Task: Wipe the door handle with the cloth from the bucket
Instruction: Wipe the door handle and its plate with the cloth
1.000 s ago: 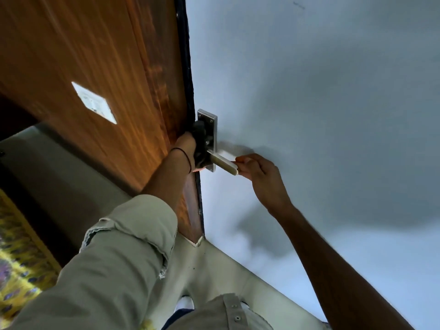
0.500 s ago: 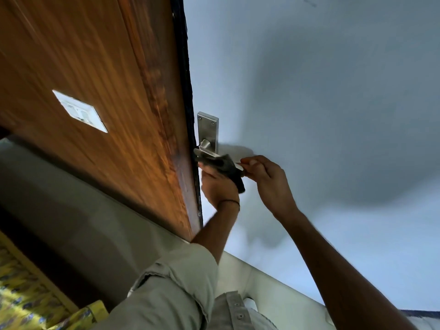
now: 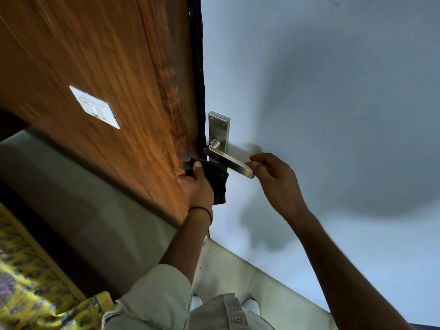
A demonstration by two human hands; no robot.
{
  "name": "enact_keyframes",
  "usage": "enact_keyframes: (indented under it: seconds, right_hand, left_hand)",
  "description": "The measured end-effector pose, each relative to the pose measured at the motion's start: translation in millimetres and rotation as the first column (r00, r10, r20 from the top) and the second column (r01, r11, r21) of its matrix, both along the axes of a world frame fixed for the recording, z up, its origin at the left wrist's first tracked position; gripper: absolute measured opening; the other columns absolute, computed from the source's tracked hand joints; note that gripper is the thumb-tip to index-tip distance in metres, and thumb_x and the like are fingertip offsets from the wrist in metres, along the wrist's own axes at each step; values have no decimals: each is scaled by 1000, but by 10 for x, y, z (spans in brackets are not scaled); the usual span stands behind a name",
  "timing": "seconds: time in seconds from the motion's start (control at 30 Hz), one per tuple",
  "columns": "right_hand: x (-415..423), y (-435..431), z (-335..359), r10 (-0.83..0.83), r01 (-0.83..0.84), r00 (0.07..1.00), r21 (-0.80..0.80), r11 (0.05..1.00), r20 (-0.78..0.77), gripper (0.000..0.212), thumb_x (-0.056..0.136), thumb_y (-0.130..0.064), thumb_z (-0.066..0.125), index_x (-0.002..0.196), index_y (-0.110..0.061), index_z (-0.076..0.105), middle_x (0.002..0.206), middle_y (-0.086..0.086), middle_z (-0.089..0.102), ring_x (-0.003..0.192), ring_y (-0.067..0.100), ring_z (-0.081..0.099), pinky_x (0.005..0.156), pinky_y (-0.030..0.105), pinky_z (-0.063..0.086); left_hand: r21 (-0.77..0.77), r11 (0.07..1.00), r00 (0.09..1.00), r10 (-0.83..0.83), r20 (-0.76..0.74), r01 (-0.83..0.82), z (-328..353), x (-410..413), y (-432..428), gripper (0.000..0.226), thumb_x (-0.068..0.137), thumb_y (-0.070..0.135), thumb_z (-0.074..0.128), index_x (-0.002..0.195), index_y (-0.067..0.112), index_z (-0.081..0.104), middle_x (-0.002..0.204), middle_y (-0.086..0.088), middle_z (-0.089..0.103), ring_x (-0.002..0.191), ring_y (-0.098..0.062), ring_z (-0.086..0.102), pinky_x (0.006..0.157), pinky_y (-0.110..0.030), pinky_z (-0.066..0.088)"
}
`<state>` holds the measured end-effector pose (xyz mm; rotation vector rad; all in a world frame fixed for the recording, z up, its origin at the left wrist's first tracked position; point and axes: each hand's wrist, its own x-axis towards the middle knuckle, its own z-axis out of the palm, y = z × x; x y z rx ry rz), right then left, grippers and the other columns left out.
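Observation:
A brushed steel door handle [image 3: 228, 161] juts from its backplate [image 3: 219, 129] on the pale grey door face. My left hand [image 3: 196, 186] grips a dark cloth [image 3: 216, 179] bunched just under the lever's inner end, beside the door's edge. My right hand [image 3: 276, 179] pinches the lever's free tip between thumb and fingers. The bucket is not in view.
The wooden door side [image 3: 119, 79] fills the left, with a white switch plate [image 3: 95, 107] on it. A black seal [image 3: 198, 67] runs along the door edge. Yellow patterned fabric [image 3: 28, 294] lies at the bottom left. Pale floor [image 3: 228, 270] shows below.
My left hand with the cloth has slid from the middle of the lever down and left to below its inner end, baring the lever. My right hand has stayed at the tip.

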<state>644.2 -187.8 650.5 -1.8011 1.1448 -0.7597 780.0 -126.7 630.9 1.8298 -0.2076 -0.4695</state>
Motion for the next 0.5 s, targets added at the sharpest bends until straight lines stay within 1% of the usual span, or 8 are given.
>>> enact_keyframes:
  seconds: [0.07, 0.1, 0.2, 0.23, 0.33, 0.37, 0.43, 0.5]
  right_hand:
    - [35, 35, 6, 2, -3, 1000, -38, 999, -28, 22, 99, -26, 53, 116, -21, 66, 106, -7, 74, 95, 7, 66, 72, 2, 42]
    - [45, 51, 8, 1, -2, 1000, -42, 999, -23, 23, 99, -25, 53, 116, -20, 66, 106, -7, 74, 95, 6, 66, 74, 3, 42]
    - [45, 71, 21, -2, 2, 1000, -27, 1000, -7, 22, 98, -24, 54, 115, -19, 67, 107, -5, 74, 95, 6, 66, 77, 8, 44]
    - [41, 72, 27, -3, 3, 1000, -25, 1000, -10, 22, 98, -24, 54, 115, -19, 67, 106, -5, 74, 92, 4, 66, 75, 7, 43]
    - [45, 92, 27, -5, 4, 1000, -35, 999, -14, 23, 98, -25, 54, 116, -19, 67, 101, -7, 72, 82, -6, 61, 68, -1, 40]
    - [40, 104, 23, 0, -1, 1000, -48, 999, -19, 22, 99, -25, 54, 115, -19, 68, 97, -9, 71, 79, -10, 60, 67, -1, 40]
    - [27, 133, 4, 22, -26, 999, -78, 997, -46, 22, 99, -24, 54, 114, -21, 70, 92, -10, 70, 76, -9, 60, 66, 0, 40]
    - [8, 141, -24, 38, -42, 998, -75, 996, -48, 23, 99, -22, 55, 114, -23, 72, 98, -10, 74, 85, -2, 66, 71, 0, 41]
  left_hand:
    - [43, 995, 964, -72, -254, 85, 10, 114, 7, 56, 99, 29, 53, 144, 0, 36, 145, -17, 47, 129, -33, 50, 103, -26, 38]
    - [21, 991, 930, -117, -349, 133, 23, 161, 27, 51, 98, 28, 54, 140, 2, 42, 138, -15, 55, 117, -31, 58, 95, -31, 47]
    - [-151, 976, 838, -214, -502, 159, 102, 162, 99, 30, 97, 16, 54, 122, 0, 52, 105, -10, 65, 79, -17, 63, 63, -23, 54]
    - [-157, 975, 848, -215, -485, 158, 117, 154, 100, 27, 96, 16, 57, 118, 2, 54, 101, -8, 66, 76, -15, 63, 61, -21, 54]
    - [-134, 984, 920, -162, -356, 121, 97, 160, 50, 45, 86, 27, 69, 126, 10, 56, 116, -6, 68, 99, -22, 67, 90, -31, 53]
    - [-157, 981, 920, -161, -357, 110, 102, 149, 38, 46, 87, 28, 68, 128, 13, 56, 120, -7, 68, 106, -25, 66, 94, -34, 52]
    - [-248, 961, 878, -223, -424, 124, 97, 118, 13, 37, 93, 27, 58, 127, 13, 59, 121, -9, 68, 109, -26, 66, 88, -33, 54]
    - [-308, 943, 838, -269, -475, 128, 81, 91, -8, 34, 97, 27, 49, 125, 12, 61, 120, -12, 68, 104, -26, 66, 78, -31, 54]
